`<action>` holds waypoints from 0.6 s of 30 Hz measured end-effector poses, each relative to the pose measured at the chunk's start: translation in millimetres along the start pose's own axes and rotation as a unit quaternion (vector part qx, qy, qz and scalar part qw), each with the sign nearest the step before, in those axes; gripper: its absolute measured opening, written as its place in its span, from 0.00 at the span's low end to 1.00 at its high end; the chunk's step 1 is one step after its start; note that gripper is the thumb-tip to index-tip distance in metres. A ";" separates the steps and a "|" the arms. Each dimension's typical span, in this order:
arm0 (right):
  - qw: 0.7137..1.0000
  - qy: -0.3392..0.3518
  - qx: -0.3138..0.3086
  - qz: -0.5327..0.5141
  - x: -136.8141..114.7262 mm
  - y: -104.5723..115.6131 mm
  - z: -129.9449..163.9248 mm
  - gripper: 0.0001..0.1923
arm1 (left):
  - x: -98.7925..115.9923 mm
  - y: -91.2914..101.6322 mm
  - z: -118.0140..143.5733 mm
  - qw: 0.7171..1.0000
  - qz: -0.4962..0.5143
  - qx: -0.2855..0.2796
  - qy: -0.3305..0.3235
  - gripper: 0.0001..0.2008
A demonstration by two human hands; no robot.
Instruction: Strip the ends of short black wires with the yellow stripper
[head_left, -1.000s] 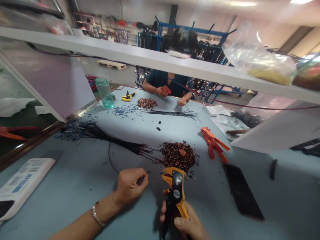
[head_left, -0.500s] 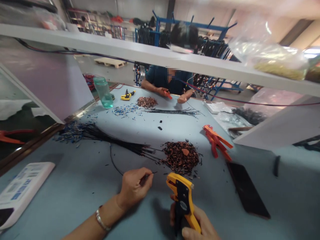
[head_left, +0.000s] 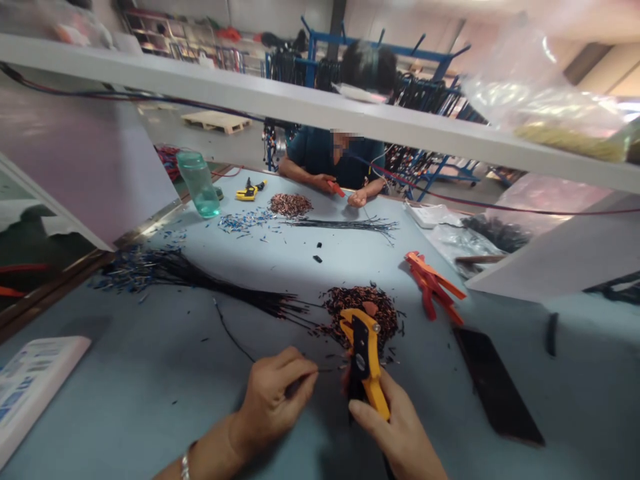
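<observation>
Between the thumb and fingers of my left hand (head_left: 277, 395) is a thin black wire (head_left: 233, 335); its short end sticks out to the right and its longer tail curves up and left. My right hand (head_left: 400, 420) is wrapped round the handles of a yellow and black wire stripper (head_left: 363, 357), jaws pointing up. The wire's short end is left of the stripper, below its jaws. Behind the stripper lies a heap of small black and copper-coloured offcuts (head_left: 357, 300). A bundle of black wires (head_left: 225, 287) stretches left from it to many blue-tipped ends (head_left: 133, 267).
Red-orange pliers (head_left: 433, 287) and a black phone (head_left: 495, 383) lie on the right. A white box-like object (head_left: 43, 380) sits at left. Across the table a person (head_left: 327, 160) holds a red tool. A green bottle (head_left: 199, 183) stands at far left, below a white shelf beam (head_left: 300, 103).
My right hand has raised the wire stripper up and over the edge of the offcut heap. My left hand has shifted slightly right and down with the wire.
</observation>
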State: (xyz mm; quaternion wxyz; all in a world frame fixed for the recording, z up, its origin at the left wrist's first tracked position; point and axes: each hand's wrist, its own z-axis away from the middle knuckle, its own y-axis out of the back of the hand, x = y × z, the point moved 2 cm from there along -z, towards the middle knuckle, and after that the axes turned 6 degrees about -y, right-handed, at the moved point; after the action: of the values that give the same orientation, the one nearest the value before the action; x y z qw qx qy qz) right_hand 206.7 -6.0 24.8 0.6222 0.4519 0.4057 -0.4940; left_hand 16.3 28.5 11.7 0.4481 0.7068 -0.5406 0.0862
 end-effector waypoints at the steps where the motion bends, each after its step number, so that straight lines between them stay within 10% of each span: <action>1: 1.000 0.009 0.012 0.006 1.6 -2.6 -4.1 0.17 | 1.9 -2.0 0.4 1.000 0.009 -0.011 0.004 0.07; 18: 0.997 0.041 0.014 -0.063 11.8 -17.6 -21.8 0.31 | 4.4 -7.3 -1.4 0.951 0.277 -0.072 0.116 0.11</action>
State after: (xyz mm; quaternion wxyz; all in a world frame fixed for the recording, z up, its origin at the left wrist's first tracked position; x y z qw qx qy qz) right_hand 190.3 10.2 5.0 0.5666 0.4540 0.4511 -0.5190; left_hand 24.7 26.7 11.2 0.5160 0.4802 -0.6639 0.2496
